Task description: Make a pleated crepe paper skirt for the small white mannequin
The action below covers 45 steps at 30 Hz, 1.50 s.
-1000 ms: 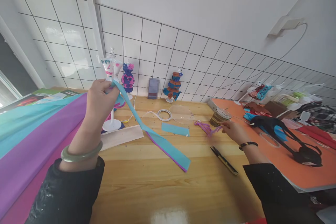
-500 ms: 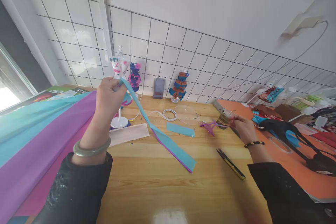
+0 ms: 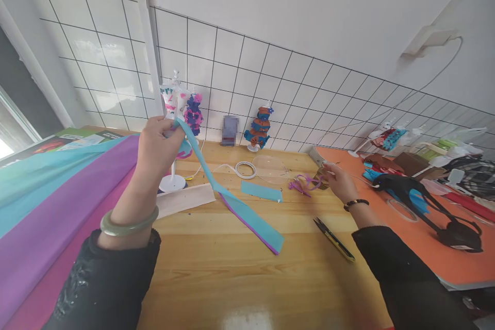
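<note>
My left hand (image 3: 159, 140) pinches a turquoise fabric strip (image 3: 251, 214) with a purple edge. The strip hangs from my fingers down to the table, where its wide end lies flat. On the right, my right hand (image 3: 342, 183) is over a small clear box (image 3: 322, 179), fingers drawn together; what they hold, if anything, is too small to make out. Beside those fingers lies a tangle of thin purple fabric scraps (image 3: 305, 184). Yellow-and-black thread snips (image 3: 334, 240) rest on the wooden table below my right hand.
Purple and turquoise cloth (image 3: 69, 206) covers the left side. A turquoise piece (image 3: 262, 191), a pale strip (image 3: 187, 200) and a white ring (image 3: 245, 169) lie mid-table. Scrunchie stands (image 3: 259, 129) line the wall. An orange mat (image 3: 410, 237) holds a black strapped item (image 3: 417, 201).
My right hand has shifted left, and the purple scraps near it have dropped into a looser curl. My left hand still holds the strip; the view has turned slightly.
</note>
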Motion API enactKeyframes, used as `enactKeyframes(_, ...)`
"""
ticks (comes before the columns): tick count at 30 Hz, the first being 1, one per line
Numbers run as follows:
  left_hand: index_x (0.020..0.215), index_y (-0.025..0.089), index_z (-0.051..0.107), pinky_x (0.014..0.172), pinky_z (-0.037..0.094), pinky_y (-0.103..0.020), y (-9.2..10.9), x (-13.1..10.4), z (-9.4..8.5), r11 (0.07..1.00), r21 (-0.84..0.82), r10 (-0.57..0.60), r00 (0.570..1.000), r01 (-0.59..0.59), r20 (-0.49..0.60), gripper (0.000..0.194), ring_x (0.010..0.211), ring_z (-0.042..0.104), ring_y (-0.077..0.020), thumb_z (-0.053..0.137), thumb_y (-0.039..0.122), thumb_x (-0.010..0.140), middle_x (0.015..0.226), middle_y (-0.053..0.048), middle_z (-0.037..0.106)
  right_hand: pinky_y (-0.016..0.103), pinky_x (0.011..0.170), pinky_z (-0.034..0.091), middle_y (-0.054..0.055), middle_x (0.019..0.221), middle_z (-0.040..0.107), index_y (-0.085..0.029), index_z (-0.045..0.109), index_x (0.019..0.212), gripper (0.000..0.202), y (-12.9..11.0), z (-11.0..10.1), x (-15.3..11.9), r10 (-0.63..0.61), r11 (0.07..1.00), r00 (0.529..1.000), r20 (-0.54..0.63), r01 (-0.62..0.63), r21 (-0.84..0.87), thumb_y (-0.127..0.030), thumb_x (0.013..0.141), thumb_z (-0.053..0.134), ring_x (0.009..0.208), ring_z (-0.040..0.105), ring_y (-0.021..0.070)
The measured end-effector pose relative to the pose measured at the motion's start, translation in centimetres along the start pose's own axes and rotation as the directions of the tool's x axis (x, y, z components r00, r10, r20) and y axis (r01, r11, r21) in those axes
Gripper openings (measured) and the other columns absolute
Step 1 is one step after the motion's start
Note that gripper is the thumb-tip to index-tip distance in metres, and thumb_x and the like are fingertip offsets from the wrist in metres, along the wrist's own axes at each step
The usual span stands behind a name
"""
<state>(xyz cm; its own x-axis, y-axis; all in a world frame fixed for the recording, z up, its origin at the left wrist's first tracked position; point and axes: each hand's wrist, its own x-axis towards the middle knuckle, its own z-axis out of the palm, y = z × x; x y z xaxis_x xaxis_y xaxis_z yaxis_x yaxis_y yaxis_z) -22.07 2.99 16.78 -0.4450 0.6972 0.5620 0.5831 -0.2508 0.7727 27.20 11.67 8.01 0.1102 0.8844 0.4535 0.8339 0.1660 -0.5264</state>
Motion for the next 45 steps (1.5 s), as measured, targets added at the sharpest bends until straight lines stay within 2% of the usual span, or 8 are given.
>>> enactKeyframes(14, 0.065, 0.022, 0.064, 0.079, 0.046, -0.031, -0.4, 0.0, 0.8, 1.000, 0.004, 0.001, 1.000, -0.001, 0.023, 0.014, 0.099, 0.053, -0.0217, 0.058, 0.030, 0.074, 0.089, -0.004, 0.056, 0.037, 0.073, 0.047, 0.013, 0.087, 0.068, -0.015, 0.069, 0.087, 0.025, -0.1, -0.1, 0.6, -0.048, 0.946, 0.994, 0.101, 0.077, -0.316, -0.019, 0.075, 0.047, 0.082, 0.061, 0.0247)
enactKeyframes(20, 0.069, 0.023, 0.066, 0.068, 0.046, -0.027, -0.2, -0.3, 1.0, 1.000, 0.008, 0.006, 0.999, -0.006, 0.037, 0.013, 0.088, 0.056, -0.0187, 0.056, 0.030, 0.074, 0.094, -0.003, 0.058, 0.027, 0.065, 0.047, 0.009, 0.091, 0.070, -0.017, 0.069, 0.094, 0.026, -0.9, 3.5, -1.6, -0.009, 0.960, 0.959, 0.284, 0.087, -0.266, -0.022, 0.070, 0.059, 0.071, 0.064, 0.0183)
enactKeyframes(26, 0.067, 0.022, 0.065, 0.066, 0.045, -0.026, 0.0, -0.5, 1.2, 1.000, 0.014, 0.010, 0.998, -0.011, 0.066, 0.014, 0.080, 0.055, -0.0163, 0.056, 0.029, 0.074, 0.093, -0.003, 0.058, 0.031, 0.068, 0.046, 0.012, 0.092, 0.069, -0.014, 0.064, 0.101, 0.031, -3.2, 5.6, -2.9, 0.039, 0.973, 0.980, 0.197, 0.008, -0.232, -0.030, 0.074, 0.059, 0.076, 0.064, 0.0213)
enactKeyframes(29, 0.069, 0.021, 0.065, 0.068, 0.045, -0.026, 0.2, -0.7, 1.6, 1.000, 0.017, 0.011, 0.994, -0.013, 0.107, 0.014, 0.083, 0.056, -0.0167, 0.055, 0.028, 0.075, 0.095, -0.004, 0.057, 0.035, 0.071, 0.047, 0.012, 0.084, 0.069, -0.014, 0.063, 0.101, 0.031, -6.4, 5.8, -2.9, 0.010, 0.990, 0.990, 0.144, 0.010, -0.139, -0.034, 0.082, 0.049, 0.081, 0.064, 0.0236)
enactKeyframes(33, 0.069, 0.021, 0.065, 0.072, 0.044, -0.028, 0.8, -1.6, 2.3, 0.997, 0.026, 0.072, 0.984, -0.077, 0.165, 0.016, 0.091, 0.056, -0.0179, 0.054, 0.027, 0.078, 0.101, -0.004, 0.056, 0.033, 0.071, 0.050, 0.008, 0.086, 0.070, -0.018, 0.061, 0.105, 0.037, -14.0, 6.9, -4.6, -0.121, 0.991, 0.975, 0.188, 0.107, 0.084, -0.047, 0.087, 0.045, 0.080, 0.065, 0.0206)
enactKeyframes(36, 0.071, 0.021, 0.066, 0.071, 0.044, -0.029, 1.5, -2.2, 2.2, 0.988, 0.086, 0.114, 0.978, -0.131, 0.177, 0.016, 0.092, 0.056, -0.0191, 0.054, 0.027, 0.078, 0.107, -0.006, 0.056, 0.039, 0.081, 0.049, 0.008, 0.096, 0.068, -0.021, 0.058, 0.108, 0.035, -20.8, 8.2, -7.3, -0.305, 0.883, 0.934, 0.187, 0.204, 0.422, -0.046, 0.083, 0.055, 0.089, 0.063, 0.0219)
enactKeyframes(39, 0.078, 0.021, 0.068, 0.074, 0.044, -0.032, 2.2, -2.5, 1.5, 0.959, 0.216, 0.165, 0.980, -0.186, 0.112, 0.016, 0.093, 0.058, -0.0211, 0.053, 0.027, 0.080, 0.113, -0.008, 0.054, 0.043, 0.089, 0.046, 0.007, 0.103, 0.065, -0.026, 0.051, 0.116, 0.045, -26.5, 9.9, -9.6, -0.330, 0.806, 0.926, 0.182, 0.176, 0.565, -0.046, 0.078, 0.063, 0.099, 0.060, 0.0229)
enactKeyframes(45, 0.075, 0.019, 0.066, 0.081, 0.042, -0.040, 2.5, -2.1, -0.9, 0.879, 0.452, 0.179, 0.984, -0.154, -0.012, 0.018, 0.085, 0.060, -0.0228, 0.052, 0.028, 0.080, 0.117, -0.010, 0.053, 0.049, 0.094, 0.040, 0.008, 0.117, 0.058, -0.029, 0.043, 0.128, 0.059, -30.0, 14.3, -10.1, -0.400, 0.809, 0.872, 0.283, 0.191, 0.556, -0.042, 0.075, 0.066, 0.113, 0.052, 0.0280)
